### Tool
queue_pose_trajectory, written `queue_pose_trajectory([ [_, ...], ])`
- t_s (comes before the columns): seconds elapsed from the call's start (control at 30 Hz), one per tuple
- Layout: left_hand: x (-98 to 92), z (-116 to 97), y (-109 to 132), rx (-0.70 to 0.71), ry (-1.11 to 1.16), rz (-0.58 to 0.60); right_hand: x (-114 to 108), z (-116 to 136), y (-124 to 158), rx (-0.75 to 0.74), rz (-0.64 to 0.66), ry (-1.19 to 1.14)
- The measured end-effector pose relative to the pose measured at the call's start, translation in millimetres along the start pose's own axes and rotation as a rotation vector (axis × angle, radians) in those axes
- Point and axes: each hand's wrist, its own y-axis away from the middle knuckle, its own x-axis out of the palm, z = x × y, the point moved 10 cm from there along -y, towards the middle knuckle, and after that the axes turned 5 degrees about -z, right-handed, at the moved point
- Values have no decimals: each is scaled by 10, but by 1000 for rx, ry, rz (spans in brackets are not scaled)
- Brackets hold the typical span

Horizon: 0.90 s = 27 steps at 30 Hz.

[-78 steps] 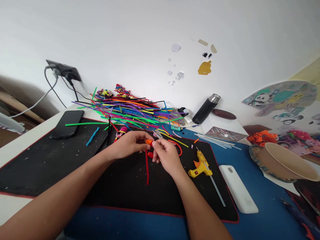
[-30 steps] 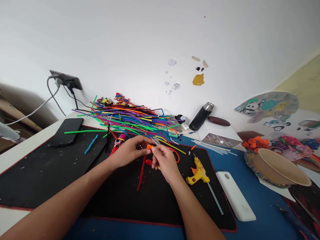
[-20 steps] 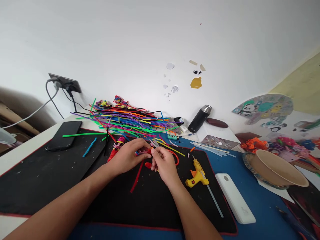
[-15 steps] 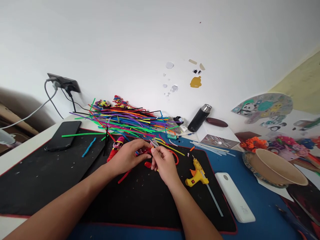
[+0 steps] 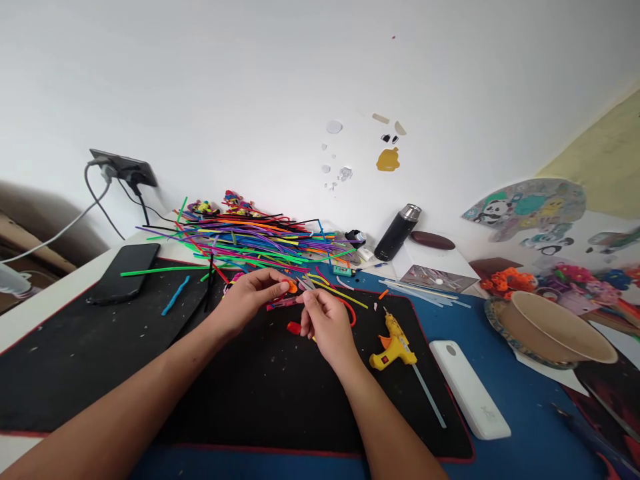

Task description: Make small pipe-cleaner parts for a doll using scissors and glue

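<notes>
My left hand (image 5: 250, 300) pinches a small orange piece (image 5: 291, 286), perhaps curled pipe cleaner, between thumb and fingertips. Just right of it, my right hand (image 5: 327, 323) is closed around a small hand tool with grey metal jaws (image 5: 307, 284); whether it is pliers or scissors I cannot tell. The jaws point up and away, close to the orange piece. A blunt red end (image 5: 294, 328), maybe the tool's handle, shows below the fingers. Beneath the hands lies a pink-red strip (image 5: 281, 305). A pipe-cleaner figure is mostly hidden behind my left hand.
Colourful pipe cleaners (image 5: 260, 243) are heaped along the wall. A yellow glue gun (image 5: 395, 347) and white power bank (image 5: 470, 390) lie to the right, past the black mat (image 5: 260, 400). A phone (image 5: 125, 273), flask (image 5: 399, 233) and bowl (image 5: 560, 333) stand around.
My left hand has shifted slightly up and left, and an orange piece now shows in its fingertips. The red pipe cleaner beneath that hand is no longer seen. My right hand stays nearly in place.
</notes>
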Motion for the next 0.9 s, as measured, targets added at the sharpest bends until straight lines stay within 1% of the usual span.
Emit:
queue_pose_trajectory([
  [0.07,-71,-3,-13,-23,82,-65,-12,-38,-8,10,-6,10],
  [0.13,-80,1,-12,-58,178,-81,13,-71,-4,8,12,42],
  [0.23,16,38,10,-148,278,-16,76,-38,25,-63,45,146],
  [0.33,120,85,46,-232,307,67,138,39,62,-133,69,216],
  [0.4,147,114,59,-265,309,95,171,64,78,-139,93,200],
  [0.47,146,138,59,-278,300,102,181,48,83,-111,107,158],
  [0.57,128,150,51,-265,280,92,162,-22,80,-58,99,134],
  [0.7,105,132,43,-202,219,73,147,-77,78,-39,91,185],
  [0.9,73,4,16,-16,-44,76,163,-131,57,-10,110,192],
])
